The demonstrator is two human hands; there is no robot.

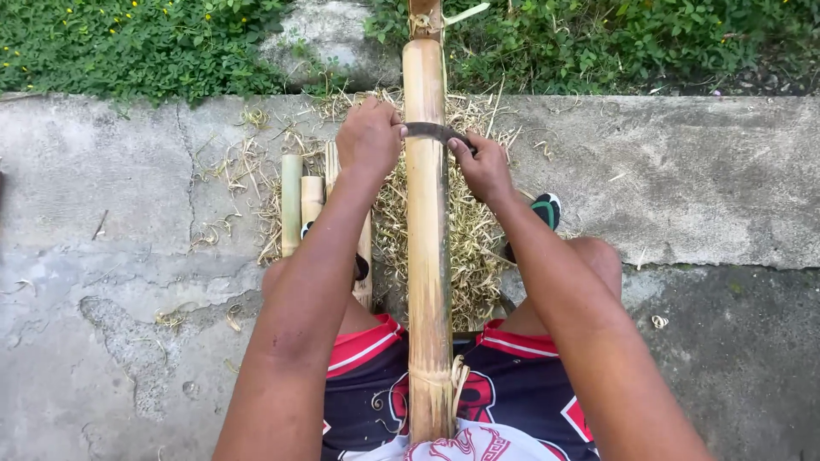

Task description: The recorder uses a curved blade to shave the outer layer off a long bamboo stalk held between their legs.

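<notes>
Left hand (369, 137) and right hand (483, 164) are both clamped on the ends of a dark curved metal scraping blade (434, 131), one hand per end, the blade lying across the long pale-yellow bamboo pole (427, 248). The pole runs lengthwise between the person's knees, near end against the lap, far end out over the concrete slab's (683, 179) edge into the green plants (145, 43).

Progress, judged: skin looks scraped clean from the blade back to the lap; the stretch beyond the blade appears undone, a loose strip curling off near the top. The heap of dry straw-coloured shavings (474, 239) under the pole suggests the work is well along.

Counts: one pole in hand, one blade, three short cut bamboo pieces (292, 201) lying left of the pole, one green-and-black sandal (547, 209) visible.
</notes>
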